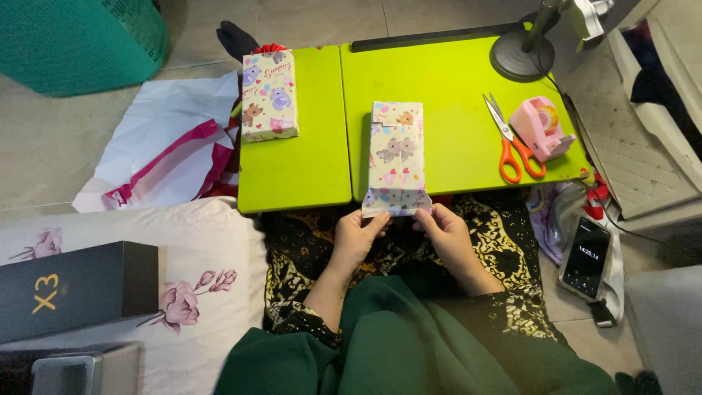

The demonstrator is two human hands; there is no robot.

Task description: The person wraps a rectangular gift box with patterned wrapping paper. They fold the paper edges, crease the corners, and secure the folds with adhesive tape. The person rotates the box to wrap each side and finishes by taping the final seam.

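Note:
A box half wrapped in pale cartoon-animal gift paper [395,157] lies lengthwise on the lime-green folding table [446,95], its near end hanging over the front edge. My left hand [357,235] pinches the left flap of that open paper end. My right hand [444,228] pinches the right flap. Both flaps are spread outward at the near end. A second box, fully wrapped in the same paper [269,95], rests on the table's left panel.
Orange-handled scissors [510,143] and a pink tape dispenser [542,128] lie at the table's right. A lamp base [521,55] stands at the back right. A phone [586,256] lies on the floor to the right, a black box [73,285] on a floral cushion to the left, a teal basket [80,40] far left.

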